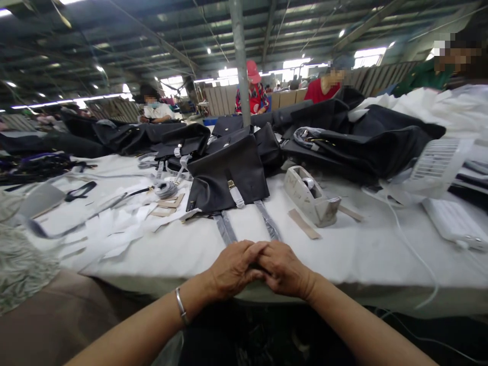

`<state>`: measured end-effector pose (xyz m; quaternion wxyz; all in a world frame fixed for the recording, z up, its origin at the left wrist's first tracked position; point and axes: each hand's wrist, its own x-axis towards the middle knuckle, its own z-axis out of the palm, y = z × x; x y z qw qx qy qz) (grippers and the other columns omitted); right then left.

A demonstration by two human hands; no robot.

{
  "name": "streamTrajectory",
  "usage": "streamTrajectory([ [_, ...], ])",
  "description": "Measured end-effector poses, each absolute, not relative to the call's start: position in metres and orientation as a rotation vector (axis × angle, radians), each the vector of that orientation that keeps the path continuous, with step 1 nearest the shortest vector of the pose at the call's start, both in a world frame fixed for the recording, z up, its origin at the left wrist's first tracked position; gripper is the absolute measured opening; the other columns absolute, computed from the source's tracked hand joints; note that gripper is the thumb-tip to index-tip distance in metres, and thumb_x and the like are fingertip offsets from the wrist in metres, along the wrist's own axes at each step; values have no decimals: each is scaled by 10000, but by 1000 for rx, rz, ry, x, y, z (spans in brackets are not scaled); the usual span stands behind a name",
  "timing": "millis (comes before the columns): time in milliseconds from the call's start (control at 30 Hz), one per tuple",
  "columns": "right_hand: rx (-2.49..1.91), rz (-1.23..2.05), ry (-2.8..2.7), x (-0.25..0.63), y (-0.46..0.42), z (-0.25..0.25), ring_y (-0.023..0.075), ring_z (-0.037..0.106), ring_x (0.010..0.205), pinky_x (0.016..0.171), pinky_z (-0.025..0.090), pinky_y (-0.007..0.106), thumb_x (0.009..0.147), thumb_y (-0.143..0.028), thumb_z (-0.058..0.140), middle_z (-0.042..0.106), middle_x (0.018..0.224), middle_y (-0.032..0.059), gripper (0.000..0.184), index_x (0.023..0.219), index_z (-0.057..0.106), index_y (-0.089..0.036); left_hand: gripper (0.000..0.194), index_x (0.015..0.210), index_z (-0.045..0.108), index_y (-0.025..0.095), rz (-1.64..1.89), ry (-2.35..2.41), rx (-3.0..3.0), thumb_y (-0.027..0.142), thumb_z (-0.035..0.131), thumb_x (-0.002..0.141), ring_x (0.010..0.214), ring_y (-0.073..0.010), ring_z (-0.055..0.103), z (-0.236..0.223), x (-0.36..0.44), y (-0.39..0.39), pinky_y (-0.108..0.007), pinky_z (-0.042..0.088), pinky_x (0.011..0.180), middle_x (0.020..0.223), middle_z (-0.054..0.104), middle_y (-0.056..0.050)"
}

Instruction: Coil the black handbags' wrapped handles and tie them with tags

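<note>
My left hand (232,269) and my right hand (284,269) rest together at the near edge of the white-covered table (343,259). Their fingers are curled and pressed against each other, and nothing shows between them. A silver bracelet (181,306) sits on my left wrist. Just beyond the hands lies a black leather bag (224,173) with a gold clasp. Its two grey-wrapped straps (225,227) run toward my knuckles and end a little short of them.
A grey tape dispenser (310,195) stands right of the bag, and a small white fan (434,165) with a cable (407,239) further right. White paper scraps (114,229) and a tape roll (165,189) lie left. Black bags (362,137) pile behind. Other people work at the far side.
</note>
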<state>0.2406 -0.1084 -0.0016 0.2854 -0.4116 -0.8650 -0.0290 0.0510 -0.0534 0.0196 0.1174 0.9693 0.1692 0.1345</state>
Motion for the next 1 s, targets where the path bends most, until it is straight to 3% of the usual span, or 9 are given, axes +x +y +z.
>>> streamTrajectory([
  [67, -1181, -126, -2178, 260, -113, 5, 191, 614, 877, 800, 460, 317, 870, -250, 549, 690, 957, 70, 155, 962, 652, -180, 545, 1386, 291, 160, 360, 604, 2901, 439, 464, 952, 936, -238, 555, 12, 57, -53, -378, 457, 829, 1090, 603, -105],
  [167, -1537, -306, -1891, 295, -115, 12, 190, 608, 999, 903, 449, 318, 921, -206, 464, 685, 1036, 76, 207, 1014, 648, -183, 290, 1136, 514, 168, 229, 696, 3032, 388, 473, 953, 892, -245, 542, 12, 68, -55, -386, 453, 790, 981, 598, -84],
  [267, -2086, -296, -1790, 316, -110, 15, 232, 606, 999, 829, 472, 343, 902, -232, 487, 667, 1063, 85, 226, 1072, 630, -191, 220, 924, 555, 157, 207, 678, 3137, 373, 513, 934, 877, -255, 530, 12, 77, -62, -391, 451, 754, 917, 577, -81],
  [367, -2414, -177, -1825, 320, -103, 15, 264, 600, 977, 751, 464, 345, 896, -247, 492, 660, 1010, 95, 245, 1098, 620, -194, 184, 924, 547, 147, 255, 656, 3199, 330, 530, 927, 860, -254, 522, 7, 81, -65, -384, 447, 724, 908, 571, -82],
  [533, -2475, 138, -1587, 330, -92, 15, 257, 604, 982, 751, 428, 313, 847, -264, 557, 650, 1084, 124, 385, 1215, 582, -155, 158, 904, 549, 159, 295, 623, 3138, 306, 505, 940, 848, -228, 524, 5, 71, -56, -353, 443, 733, 901, 584, -72],
  [667, -2291, 493, -1450, 337, -87, 11, 190, 618, 733, 607, 388, 254, 811, -279, 555, 676, 789, 56, 204, 891, 688, -146, 181, 881, 546, 163, 310, 571, 3140, 327, 499, 942, 824, -223, 535, 6, 66, -52, -350, 452, 723, 889, 589, -62],
  [800, -2171, 579, -1458, 322, -91, 7, 134, 543, 558, 515, 342, 230, 869, -329, 452, 616, 618, 16, 305, 748, 666, -148, 156, 911, 537, 149, 317, 586, 3214, 298, 499, 940, 855, -249, 555, 5, 69, -56, -364, 456, 720, 917, 594, -82],
  [933, -2230, 464, -1494, 314, -97, 15, 139, 520, 580, 530, 303, 241, 836, -323, 508, 596, 592, 26, 291, 632, 635, -159, 191, 942, 509, 154, 341, 771, 3000, 327, 431, 971, 806, -223, 596, 15, 62, -54, -322, 450, 679, 899, 622, -74],
  [1000, -2269, 403, -1489, 315, -99, 20, 150, 537, 625, 552, 309, 243, 825, -305, 522, 624, 642, 35, 250, 671, 662, -166, 197, 957, 493, 162, 332, 827, 2906, 336, 403, 981, 775, -213, 612, 21, 55, -53, -302, 434, 642, 881, 634, -63],
])
